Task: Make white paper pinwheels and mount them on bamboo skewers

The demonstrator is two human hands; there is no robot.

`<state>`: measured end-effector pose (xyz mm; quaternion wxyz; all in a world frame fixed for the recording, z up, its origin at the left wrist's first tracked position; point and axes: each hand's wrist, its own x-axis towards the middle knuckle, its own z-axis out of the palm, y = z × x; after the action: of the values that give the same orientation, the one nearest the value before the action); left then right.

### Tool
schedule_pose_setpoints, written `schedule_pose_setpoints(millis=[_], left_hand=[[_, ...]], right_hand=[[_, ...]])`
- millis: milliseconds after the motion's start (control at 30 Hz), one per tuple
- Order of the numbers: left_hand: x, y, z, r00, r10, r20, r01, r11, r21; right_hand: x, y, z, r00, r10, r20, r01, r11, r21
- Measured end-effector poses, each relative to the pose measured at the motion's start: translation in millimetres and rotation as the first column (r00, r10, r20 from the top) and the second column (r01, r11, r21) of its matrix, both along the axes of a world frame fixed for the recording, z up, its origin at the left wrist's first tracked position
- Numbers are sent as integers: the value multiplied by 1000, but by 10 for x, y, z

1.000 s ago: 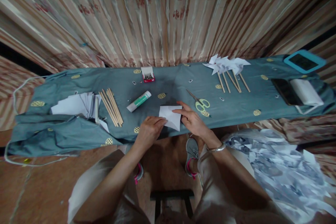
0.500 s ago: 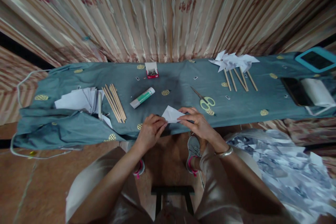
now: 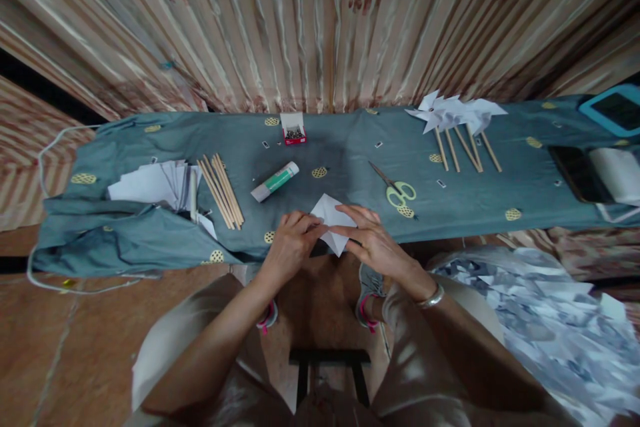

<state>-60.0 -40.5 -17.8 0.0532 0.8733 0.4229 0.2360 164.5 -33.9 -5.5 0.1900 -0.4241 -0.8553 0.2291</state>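
Observation:
A square of white paper [image 3: 327,208] with crease lines lies at the table's front edge, one corner reaching over it. My left hand [image 3: 296,240] pinches its left side, fingertips near the centre. From the right, my right hand [image 3: 373,237] has its thumb and fingers on the paper, partly covering it. A glue stick [image 3: 275,181] with a green label lies just beyond my left hand. Scissors [image 3: 394,185] with light green handles rest beyond my right hand, blades pointing away to the left.
Wooden sticks [image 3: 220,191] lie left beside a stack of white paper [image 3: 150,185]. A small red-and-white box [image 3: 293,130] holds metal pins. Paper pinwheels on sticks [image 3: 453,113] are at the back right, near a phone [image 3: 579,173]. A bag of paper pieces [image 3: 555,327] stands on the floor.
The paper was folded into a triangle and now lies opened out into a square. My right hand's fingers have moved onto its middle. The view has shifted slightly.

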Motion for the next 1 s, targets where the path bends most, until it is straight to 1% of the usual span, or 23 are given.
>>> schedule_pose_setpoints(millis=[67,167,267,333,400,500,567,633,667,733,767,833,1000], left_hand=[[-4,11,19,1000,-14,7,14,999,-35],[-16,19,35,997,4,77,8,988,-156],[-17,34,17,977,86,194,-39,972,-234],[-10,51,-11,968,134,213,-79,965,-248],[-3,71,-40,968,172,184,-122,959,-257],[4,95,-58,963,234,137,-192,945,-265],[13,98,-36,959,254,130,-219,948,-232],[38,80,7,967,233,105,-218,967,-133],[59,62,30,977,201,74,-197,978,-68],[117,8,58,994,107,-25,-105,993,46],[150,-27,57,996,52,-77,-46,996,74],[214,-100,21,988,-15,-151,27,996,80],[290,-212,-116,975,5,-222,-11,1000,-25]], right_hand=[[12,16,-12,1000,2,-28,-3,1000,-17],[54,63,-39,992,-10,-126,2,998,-69],[66,114,-80,964,-112,-241,85,989,-120],[48,148,-112,930,-220,-293,183,972,-147],[20,182,-140,900,-310,-308,269,948,-168],[-22,227,-160,879,-379,-291,336,923,-187],[-44,248,-155,875,-400,-273,360,914,-185],[-60,260,-139,876,-412,-252,377,909,-175],[-65,263,-129,878,-414,-242,381,909,-170],[-69,268,-108,887,-402,-228,373,914,-160],[-68,269,-99,893,-392,-223,364,918,-156],[-63,269,-86,903,-373,-213,348,926,-147],[-43,257,-86,914,-358,-191,337,932,-131]])
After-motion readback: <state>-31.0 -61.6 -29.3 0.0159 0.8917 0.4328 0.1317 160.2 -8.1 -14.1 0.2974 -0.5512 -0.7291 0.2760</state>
